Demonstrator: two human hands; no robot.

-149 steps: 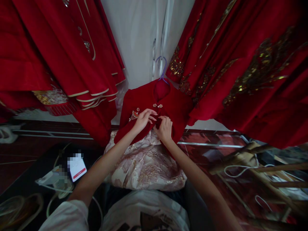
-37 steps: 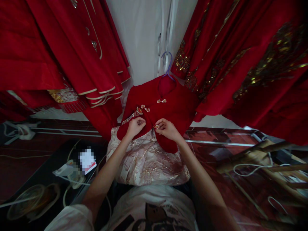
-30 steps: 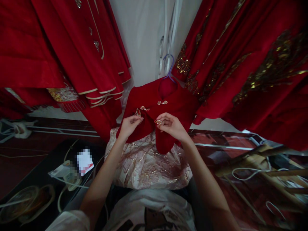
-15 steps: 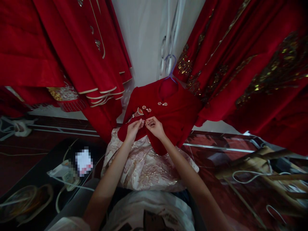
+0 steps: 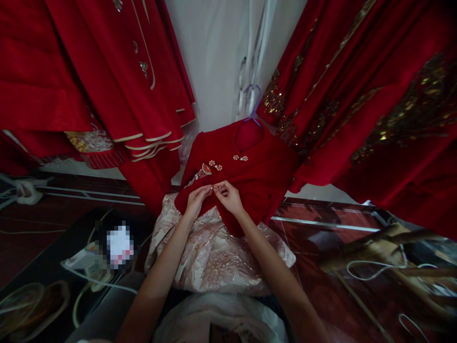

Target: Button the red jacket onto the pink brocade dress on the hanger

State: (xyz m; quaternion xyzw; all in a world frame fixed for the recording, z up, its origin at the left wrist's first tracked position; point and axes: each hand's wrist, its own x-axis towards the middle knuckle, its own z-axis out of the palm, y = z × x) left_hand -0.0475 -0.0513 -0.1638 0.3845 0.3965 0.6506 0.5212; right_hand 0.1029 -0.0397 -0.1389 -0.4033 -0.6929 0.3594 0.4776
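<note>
A red jacket [image 5: 266, 176] hangs on a purple hanger [image 5: 254, 105], its lower edge spread over my lap. My left hand [image 5: 195, 199] and my right hand [image 5: 230, 196] meet at the jacket's front edge, fingertips pinched on a small beaded clasp [image 5: 214, 187]. The fingers partly cover it, so I cannot tell whether its halves are joined. Higher up the front sit a second beaded clasp [image 5: 215, 165] and a third beaded clasp [image 5: 240, 157]. A fan-shaped ornament with bead strings [image 5: 206, 169] lies just beyond my left hand. Beneath the jacket shows pale brocade fabric [image 5: 214, 267] with a floral pattern.
Red garments hang at left [image 5: 89, 71], and sequined red garments [image 5: 385, 124] hang at right. On a dark surface at lower left are a white power strip [image 5: 98, 276] with cables and a clear round container [image 5: 21, 302]. A wooden frame [image 5: 389, 267] stands at lower right.
Both hands stay on the clasp; my right fingers have curled closer around it, and less of it shows. The whole view has shifted slightly.
</note>
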